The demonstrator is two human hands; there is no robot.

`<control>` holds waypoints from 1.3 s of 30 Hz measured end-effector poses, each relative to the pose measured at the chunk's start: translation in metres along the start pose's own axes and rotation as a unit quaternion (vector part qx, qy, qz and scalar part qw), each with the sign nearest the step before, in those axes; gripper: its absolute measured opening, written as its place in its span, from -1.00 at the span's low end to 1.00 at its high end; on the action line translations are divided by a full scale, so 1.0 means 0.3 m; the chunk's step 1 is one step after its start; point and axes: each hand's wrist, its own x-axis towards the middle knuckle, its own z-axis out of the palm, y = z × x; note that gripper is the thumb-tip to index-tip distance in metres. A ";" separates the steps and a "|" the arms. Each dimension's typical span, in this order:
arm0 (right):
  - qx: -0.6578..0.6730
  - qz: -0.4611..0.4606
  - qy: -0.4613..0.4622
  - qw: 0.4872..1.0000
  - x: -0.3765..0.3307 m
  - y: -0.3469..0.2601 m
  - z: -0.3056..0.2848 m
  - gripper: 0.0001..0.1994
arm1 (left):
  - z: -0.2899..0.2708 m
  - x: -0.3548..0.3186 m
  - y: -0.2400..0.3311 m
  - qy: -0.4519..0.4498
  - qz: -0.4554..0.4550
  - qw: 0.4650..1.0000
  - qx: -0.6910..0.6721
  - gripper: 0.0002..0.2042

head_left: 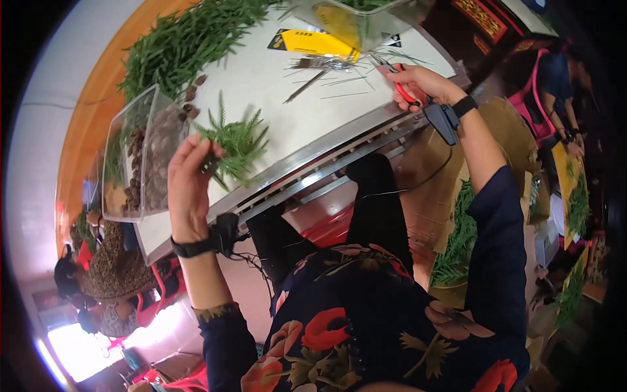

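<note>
My left hand (191,171) pinches the base of a green artificial fern sprig (236,142), whose leaves fan out above the white tabletop (297,124). In my right hand (421,86) are red-handled pliers (406,93), their jaws pointing toward the table's middle. Thin wire pieces (346,95) lie scattered beside the jaws. Close to my left hand stands a clear plastic bin (147,157) holding brown pine cones (166,160). A few more cones rest on the table just behind the sprig.
A large heap of green sprigs (186,46) covers the far left. Toward the back are a yellow card (317,44), another clear bin (366,26) and a dark thin stick (307,85). A cardboard box (444,264) with greenery stands at right. Other people work at both sides.
</note>
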 end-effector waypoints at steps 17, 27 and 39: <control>0.047 -0.071 -0.023 0.996 0.010 0.064 0.008 -0.55 | -0.066 0.175 -0.120 0.105 0.351 0.725 0.584 -0.70; -0.144 -0.138 0.013 0.980 -0.161 0.012 0.174 -0.50 | 0.388 -0.037 -0.138 -0.159 -0.120 0.980 0.010 -0.56; -0.059 -0.132 -0.084 0.986 -0.338 0.086 0.206 -0.51 | 0.612 0.155 -0.364 -0.300 -0.306 0.851 -0.303 -0.72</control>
